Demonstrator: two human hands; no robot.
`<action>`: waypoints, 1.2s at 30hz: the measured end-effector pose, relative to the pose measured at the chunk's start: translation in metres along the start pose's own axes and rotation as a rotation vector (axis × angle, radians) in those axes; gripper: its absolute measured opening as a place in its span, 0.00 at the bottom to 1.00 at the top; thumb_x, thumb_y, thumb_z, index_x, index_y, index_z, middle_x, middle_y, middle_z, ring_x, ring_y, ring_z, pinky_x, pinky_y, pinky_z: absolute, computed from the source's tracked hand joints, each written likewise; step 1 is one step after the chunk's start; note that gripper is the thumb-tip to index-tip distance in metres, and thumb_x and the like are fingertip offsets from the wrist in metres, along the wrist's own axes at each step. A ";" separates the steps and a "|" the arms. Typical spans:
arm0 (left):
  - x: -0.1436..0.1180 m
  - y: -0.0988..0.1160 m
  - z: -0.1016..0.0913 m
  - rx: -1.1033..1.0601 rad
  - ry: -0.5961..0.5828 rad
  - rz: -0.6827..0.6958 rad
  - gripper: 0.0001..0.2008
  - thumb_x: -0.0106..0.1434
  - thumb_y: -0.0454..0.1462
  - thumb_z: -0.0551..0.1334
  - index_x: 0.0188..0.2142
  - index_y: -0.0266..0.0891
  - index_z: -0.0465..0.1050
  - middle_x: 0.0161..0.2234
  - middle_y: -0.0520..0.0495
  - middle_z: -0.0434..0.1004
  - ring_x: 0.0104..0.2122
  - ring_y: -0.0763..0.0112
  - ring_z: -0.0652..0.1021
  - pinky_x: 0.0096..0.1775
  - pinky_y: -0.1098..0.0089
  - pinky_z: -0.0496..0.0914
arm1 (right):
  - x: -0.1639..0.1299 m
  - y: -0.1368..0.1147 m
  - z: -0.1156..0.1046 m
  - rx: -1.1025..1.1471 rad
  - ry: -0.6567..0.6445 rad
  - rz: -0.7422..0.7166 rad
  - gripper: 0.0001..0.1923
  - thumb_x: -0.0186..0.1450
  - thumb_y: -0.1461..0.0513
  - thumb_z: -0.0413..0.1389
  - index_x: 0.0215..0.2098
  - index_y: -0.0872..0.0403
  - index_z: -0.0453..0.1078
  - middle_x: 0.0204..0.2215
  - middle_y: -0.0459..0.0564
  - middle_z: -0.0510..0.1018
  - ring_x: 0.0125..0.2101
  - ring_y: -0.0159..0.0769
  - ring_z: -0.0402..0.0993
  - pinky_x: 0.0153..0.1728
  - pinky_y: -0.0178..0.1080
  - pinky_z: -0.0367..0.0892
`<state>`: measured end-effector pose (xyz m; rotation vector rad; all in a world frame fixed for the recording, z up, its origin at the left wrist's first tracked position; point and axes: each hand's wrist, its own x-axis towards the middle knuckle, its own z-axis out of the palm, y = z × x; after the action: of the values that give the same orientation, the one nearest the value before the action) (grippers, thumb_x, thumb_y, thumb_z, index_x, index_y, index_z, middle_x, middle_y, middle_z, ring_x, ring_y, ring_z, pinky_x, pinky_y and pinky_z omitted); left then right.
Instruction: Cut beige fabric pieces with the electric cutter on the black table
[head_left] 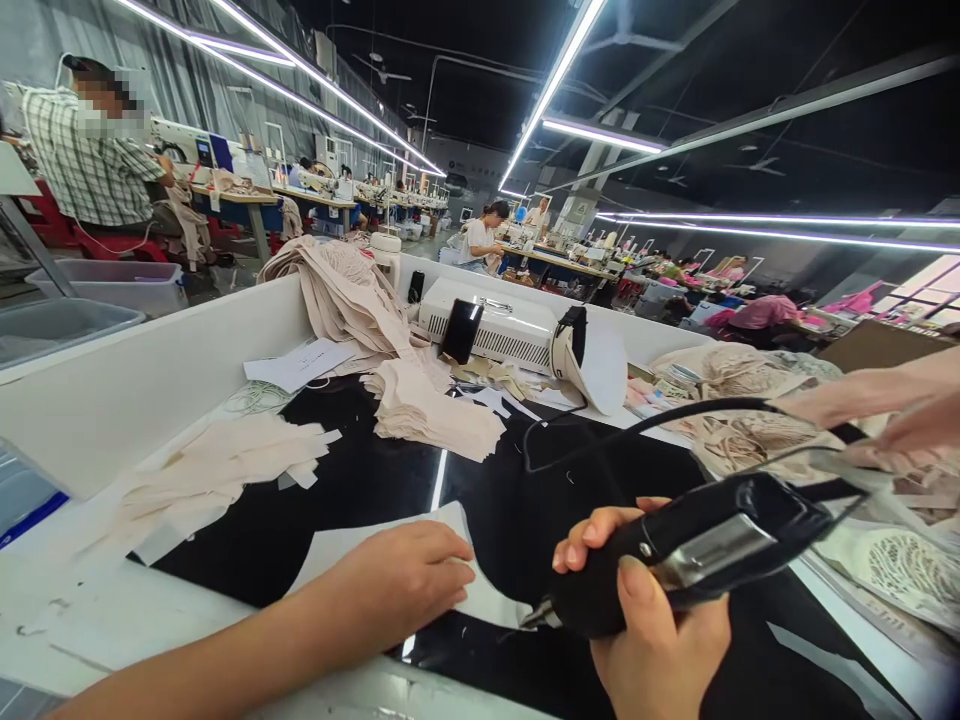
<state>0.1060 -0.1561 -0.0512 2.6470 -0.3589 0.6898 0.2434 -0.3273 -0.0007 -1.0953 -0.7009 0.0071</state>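
Clearly, from the head view, we have a cutting step in hand. Our right hand (pixel 660 640) is clenched round a black power tool (pixel 697 550), its pointed tip low at the near edge of a white sheet (pixel 390 540). Our left hand (pixel 405 580) lies flat and released on that sheet, fingers spread, pinning it to the black mat (pixel 360 480). We judge the tool is working along the sheet's edge; the next move calls for a steady press from the left hand and fingers kept clear of the tip. The tool's cord (pixel 645 425) loops across the mat and could snag.

Around us the counter (pixel 112 610) is white with a raised white wall. Beige fabric pieces (pixel 435 405) lie stacked beyond the mat, more are heaped behind, and a white machine (pixel 495 330) stands at the back. Another person's arm (pixel 885 395) reaches in from the right over lace pieces (pixel 907 565).

Beyond, we see a long workshop with strip lights, rows of sewing stations and seated workers, one in a checked shirt (pixel 82 160) at far left.
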 end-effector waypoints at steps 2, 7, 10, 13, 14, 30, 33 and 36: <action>0.000 -0.008 -0.005 0.004 0.005 -0.032 0.09 0.77 0.31 0.56 0.43 0.38 0.75 0.44 0.45 0.79 0.44 0.66 0.79 0.48 0.67 0.74 | 0.007 0.005 -0.005 -0.031 0.020 -0.011 0.15 0.67 0.60 0.63 0.50 0.46 0.67 0.31 0.43 0.77 0.25 0.34 0.76 0.26 0.42 0.76; -0.007 -0.009 -0.011 0.090 -0.116 -0.072 0.08 0.72 0.28 0.60 0.41 0.39 0.76 0.40 0.48 0.79 0.40 0.65 0.78 0.43 0.68 0.73 | 0.029 0.019 -0.009 -0.054 0.076 -0.021 0.16 0.67 0.59 0.65 0.50 0.45 0.66 0.31 0.41 0.77 0.24 0.33 0.75 0.26 0.40 0.75; -0.016 0.003 -0.013 0.100 -0.167 -0.136 0.07 0.69 0.27 0.63 0.38 0.40 0.75 0.40 0.50 0.78 0.38 0.67 0.78 0.40 0.69 0.71 | 0.038 0.023 -0.003 -0.038 0.061 -0.020 0.15 0.67 0.58 0.65 0.49 0.46 0.66 0.31 0.40 0.77 0.25 0.32 0.74 0.27 0.39 0.74; -0.015 0.015 -0.020 0.041 -0.263 -0.239 0.08 0.70 0.30 0.64 0.32 0.40 0.72 0.36 0.53 0.75 0.31 0.72 0.76 0.34 0.71 0.67 | 0.040 0.022 0.005 -0.018 0.052 -0.012 0.13 0.66 0.57 0.66 0.44 0.47 0.67 0.31 0.40 0.77 0.24 0.31 0.74 0.26 0.38 0.74; -0.012 0.017 -0.024 0.024 -0.300 -0.267 0.10 0.70 0.31 0.64 0.30 0.39 0.71 0.34 0.54 0.74 0.29 0.74 0.75 0.32 0.71 0.66 | 0.039 0.022 0.007 -0.006 0.049 -0.007 0.13 0.66 0.57 0.66 0.43 0.48 0.67 0.32 0.40 0.77 0.24 0.31 0.74 0.26 0.38 0.75; 0.053 -0.025 -0.014 -0.204 -0.511 -0.072 0.20 0.62 0.39 0.75 0.50 0.43 0.72 0.53 0.44 0.77 0.61 0.54 0.73 0.64 0.48 0.63 | 0.023 0.019 0.026 0.059 0.006 0.051 0.18 0.65 0.56 0.65 0.49 0.47 0.65 0.31 0.40 0.77 0.23 0.31 0.74 0.26 0.37 0.74; 0.053 -0.026 -0.016 -0.238 -0.541 -0.089 0.18 0.64 0.39 0.74 0.50 0.44 0.73 0.55 0.44 0.76 0.64 0.54 0.70 0.66 0.41 0.57 | 0.020 0.020 0.028 0.064 -0.002 0.065 0.19 0.65 0.56 0.64 0.50 0.46 0.64 0.31 0.39 0.76 0.23 0.31 0.73 0.27 0.38 0.75; 0.055 -0.025 -0.018 -0.263 -0.573 -0.107 0.18 0.63 0.37 0.74 0.49 0.44 0.73 0.56 0.45 0.76 0.64 0.55 0.70 0.67 0.37 0.53 | 0.018 0.021 0.030 0.050 -0.001 0.066 0.18 0.65 0.56 0.63 0.49 0.46 0.65 0.32 0.40 0.75 0.25 0.31 0.72 0.29 0.38 0.74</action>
<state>0.1530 -0.1338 -0.0159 2.5365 -0.4213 -0.1580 0.2488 -0.2872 -0.0001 -1.0703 -0.6621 0.0806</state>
